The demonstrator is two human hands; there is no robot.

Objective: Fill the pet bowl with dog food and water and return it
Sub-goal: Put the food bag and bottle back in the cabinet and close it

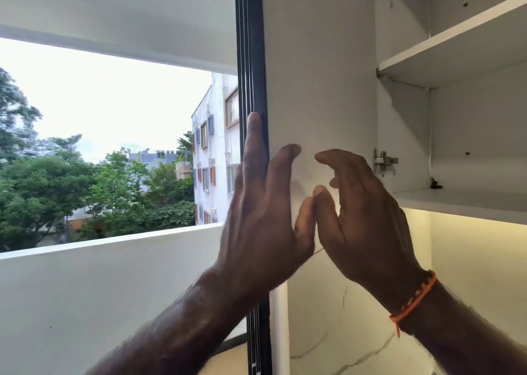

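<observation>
Both empty, the left hand [265, 212] spreads against the open cabinet door [319, 89] while the right hand [362, 217] curls loosely beside it; pet bowl unseen, the bare shelves [456, 52] beyond the fingertips suggest checking elsewhere.

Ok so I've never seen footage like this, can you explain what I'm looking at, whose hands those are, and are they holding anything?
This is one picture from a camera worn on a person's head, so the hands are their own. The left hand lies flat along the edge of an open white cupboard door. The right hand, with an orange wrist thread, hovers beside it, fingers curled. Neither holds anything. The visible cupboard shelves look bare; no pet bowl or dog food shows. To the left is a window with trees and buildings.
</observation>
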